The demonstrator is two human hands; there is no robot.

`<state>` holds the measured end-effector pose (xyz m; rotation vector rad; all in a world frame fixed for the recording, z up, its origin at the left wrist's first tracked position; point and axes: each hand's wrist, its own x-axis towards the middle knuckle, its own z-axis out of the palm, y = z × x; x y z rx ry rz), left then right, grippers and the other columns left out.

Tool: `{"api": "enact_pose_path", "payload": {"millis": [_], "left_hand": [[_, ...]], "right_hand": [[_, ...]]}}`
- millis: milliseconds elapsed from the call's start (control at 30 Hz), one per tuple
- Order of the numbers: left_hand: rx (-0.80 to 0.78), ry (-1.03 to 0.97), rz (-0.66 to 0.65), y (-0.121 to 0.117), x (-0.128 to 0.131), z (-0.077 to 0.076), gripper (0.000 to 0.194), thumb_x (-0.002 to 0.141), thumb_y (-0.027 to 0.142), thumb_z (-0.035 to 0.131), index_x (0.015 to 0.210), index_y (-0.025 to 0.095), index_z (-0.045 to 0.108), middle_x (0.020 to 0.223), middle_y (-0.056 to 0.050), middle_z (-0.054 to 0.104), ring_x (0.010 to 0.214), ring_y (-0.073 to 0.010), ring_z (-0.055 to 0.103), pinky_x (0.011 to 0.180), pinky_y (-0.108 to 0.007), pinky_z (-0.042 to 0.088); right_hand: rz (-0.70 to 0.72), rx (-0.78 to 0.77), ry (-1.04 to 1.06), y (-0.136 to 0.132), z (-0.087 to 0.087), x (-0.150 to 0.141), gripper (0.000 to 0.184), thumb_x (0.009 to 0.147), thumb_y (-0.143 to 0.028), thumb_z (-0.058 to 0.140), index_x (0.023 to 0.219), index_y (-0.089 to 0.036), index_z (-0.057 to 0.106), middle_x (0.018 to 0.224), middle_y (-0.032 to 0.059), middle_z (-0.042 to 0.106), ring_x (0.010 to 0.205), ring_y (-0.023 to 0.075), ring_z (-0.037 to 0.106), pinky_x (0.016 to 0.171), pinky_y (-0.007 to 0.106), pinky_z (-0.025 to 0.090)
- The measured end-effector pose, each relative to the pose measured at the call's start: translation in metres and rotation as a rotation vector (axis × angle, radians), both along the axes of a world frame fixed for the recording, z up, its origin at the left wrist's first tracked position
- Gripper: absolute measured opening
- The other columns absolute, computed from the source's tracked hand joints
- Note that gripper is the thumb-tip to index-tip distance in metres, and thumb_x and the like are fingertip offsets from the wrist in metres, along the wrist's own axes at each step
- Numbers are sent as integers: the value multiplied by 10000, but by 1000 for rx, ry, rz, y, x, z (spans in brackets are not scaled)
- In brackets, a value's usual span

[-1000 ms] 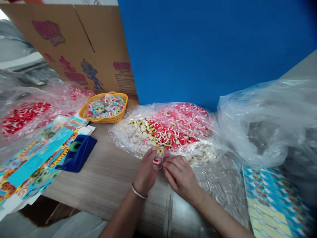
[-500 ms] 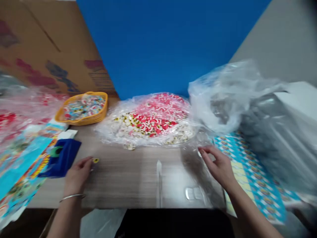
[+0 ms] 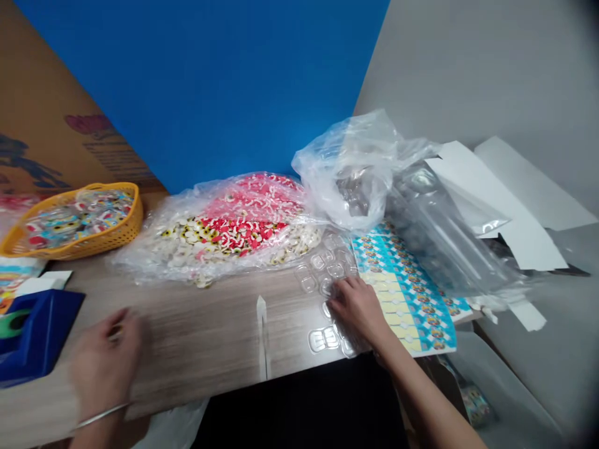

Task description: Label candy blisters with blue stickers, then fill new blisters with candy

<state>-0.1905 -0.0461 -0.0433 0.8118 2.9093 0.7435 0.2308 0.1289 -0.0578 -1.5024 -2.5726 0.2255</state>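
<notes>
Clear plastic blister trays (image 3: 322,340) lie in a loose spread on the wooden tabletop (image 3: 187,349), just in front of the right end of the gummy candy bag (image 3: 238,231); the right hand (image 3: 358,308) lies over them, its fingers curled down and slightly spread, though whether it grips a tray cannot be told; the left hand (image 3: 105,368), blurred, is well left of the candy bag, its fingers drawn narrow around something too small to make out; a thin metal bangle (image 3: 100,416) circles that wrist; beyond the candy bag's left end sits a yellow plastic basket (image 3: 138,212) of wrapped sweets; a blue tape dispenser (image 3: 37,337) is nearer the left hand; a printed card sheet (image 3: 407,299) and a clear plastic bag (image 3: 346,168) lie past the bag's right end.
</notes>
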Motion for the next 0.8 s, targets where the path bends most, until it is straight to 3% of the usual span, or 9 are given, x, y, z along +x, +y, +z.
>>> {"api": "enact_pose_path", "payload": {"millis": [133, 233, 333, 400, 467, 567, 667, 800], "left_hand": [[259, -360, -282, 41, 94, 4, 421, 756, 508, 553, 1025, 212, 686, 967, -56, 718, 814, -236, 654, 800, -383, 525], [372, -750, -460, 70, 155, -3, 364, 769, 443, 616, 1027, 200, 698, 1028, -82, 729, 937, -247, 667, 884, -387, 508], [531, -1244, -545, 92, 196, -9, 382, 794, 395, 647, 1119, 195, 668, 1164, -114, 699, 1068, -258, 647, 935, -396, 492], [697, -1509, -517, 101, 211, -11, 346, 859, 394, 587, 1133, 194, 654, 1197, -127, 683, 1101, -256, 637, 944, -402, 492], [882, -1590, -384, 106, 212, -12, 264, 875, 378, 573, 1037, 192, 667, 1162, -124, 694, 1084, -244, 645, 941, -389, 496], [1026, -1523, -171, 111, 190, -12, 197, 859, 384, 602, 888, 193, 638, 1058, -108, 721, 1010, -224, 673, 898, -359, 517], [1017, -1409, -8, 116, 153, -9, 263, 833, 445, 625, 889, 192, 581, 857, -74, 732, 778, -197, 707, 754, -339, 554], [955, -1273, 81, 131, 113, -2, 466, 755, 513, 687, 1047, 177, 550, 719, -33, 706, 556, -155, 664, 615, -307, 550]], "right_hand": [[-23, 23, -15, 1, 2, -7, 238, 810, -274, 647, 1039, -208, 651, 981, 104, 678, 993, 299, 553, 814, 396, 401], [-49, -75, 263, 3, 7, -17, 291, 800, -326, 659, 1059, -196, 651, 988, 103, 683, 975, 290, 572, 829, 401, 417], [-6, -518, 711, 1, 15, -44, 355, 809, -436, 659, 1066, -192, 643, 948, 78, 693, 875, 235, 623, 771, 349, 468], [59, -840, 920, -3, 20, -68, 360, 820, -483, 648, 1039, -198, 649, 913, 58, 702, 824, 205, 640, 736, 315, 484], [139, -1002, 980, -3, 25, -92, 343, 815, -495, 659, 988, -200, 671, 884, 40, 709, 803, 188, 641, 733, 293, 483], [255, -959, 843, 12, 30, -122, 304, 859, -477, 611, 833, -188, 702, 769, 17, 696, 718, 164, 618, 686, 266, 457], [324, -702, 665, 47, 32, -148, 337, 925, -401, 512, 733, -183, 683, 689, 11, 662, 666, 156, 591, 636, 249, 425], [315, -213, 447, 102, 26, -186, 192, 911, -235, 512, 894, -198, 699, 884, 47, 699, 825, 181, 625, 753, 261, 427]]}}
